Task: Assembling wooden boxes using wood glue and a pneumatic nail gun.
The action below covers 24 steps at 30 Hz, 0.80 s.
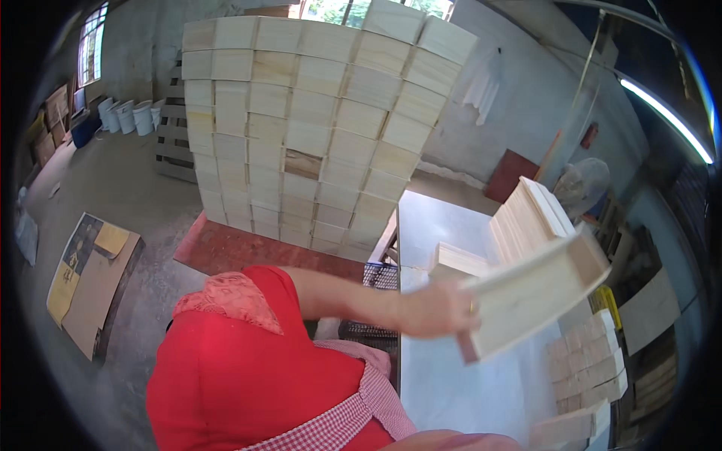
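Observation:
My left hand [438, 308] is closed on the left end of a shallow open wooden box [538, 297], slightly smeared by motion. The pale box is tilted above a light grey worktable [466, 383], with its open inside facing me. Behind my hand, a low stack of thin wooden boards [457, 259] lies on the table. A taller row of similar boards [526, 218] stands just beyond the box. Of my right arm [451, 441], only a strip of skin shows at the lower edge; the right hand is out of the picture.
A high wall of stacked wooden boxes [304, 128] rises beyond the table on a red base [226, 244]. Bundled wooden pieces [590, 361] lie along the table's right side. Flattened cardboard [94, 286] lies on the floor at left; white buckets [135, 118] stand farther back.

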### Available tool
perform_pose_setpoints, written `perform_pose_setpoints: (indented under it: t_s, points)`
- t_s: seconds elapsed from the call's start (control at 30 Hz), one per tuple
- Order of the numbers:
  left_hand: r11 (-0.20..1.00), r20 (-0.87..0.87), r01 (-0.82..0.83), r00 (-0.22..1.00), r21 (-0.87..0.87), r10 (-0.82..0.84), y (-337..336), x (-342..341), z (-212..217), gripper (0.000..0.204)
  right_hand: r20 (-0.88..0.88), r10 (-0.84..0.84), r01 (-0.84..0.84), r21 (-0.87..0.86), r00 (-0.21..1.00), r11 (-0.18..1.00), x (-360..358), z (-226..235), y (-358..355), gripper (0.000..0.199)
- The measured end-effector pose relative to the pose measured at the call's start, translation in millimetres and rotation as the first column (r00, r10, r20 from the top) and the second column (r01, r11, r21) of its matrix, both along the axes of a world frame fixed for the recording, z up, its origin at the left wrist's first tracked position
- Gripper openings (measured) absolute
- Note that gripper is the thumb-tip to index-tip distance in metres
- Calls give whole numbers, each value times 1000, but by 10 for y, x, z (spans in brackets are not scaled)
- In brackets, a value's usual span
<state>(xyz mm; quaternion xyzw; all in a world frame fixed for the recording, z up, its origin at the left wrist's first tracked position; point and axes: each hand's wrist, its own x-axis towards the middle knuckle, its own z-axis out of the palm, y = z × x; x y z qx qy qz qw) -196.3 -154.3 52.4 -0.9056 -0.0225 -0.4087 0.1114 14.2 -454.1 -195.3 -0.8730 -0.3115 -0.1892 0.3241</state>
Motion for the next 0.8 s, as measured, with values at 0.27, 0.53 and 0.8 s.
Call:
perform_pose_setpoints:
  t_s: [0.27, 0.53, 0.8]
  points:
    - [696, 556, -664, 699, 273, 449, 978, -1633, 1750, 38, 72, -18, 10, 109, 997, 994, 26, -58, 33, 20]
    - [441, 612, -895, 385, 65, 691, 2226, -3267, 2924, 46, 83, 5, -16, 127, 997, 992, -75, 37, 75, 18]
    - [524, 273, -851, 512, 35, 814, 3195, -3628, 3174, 54, 252, 43, -83, 148, 967, 986, 186, 10, 214, 19]
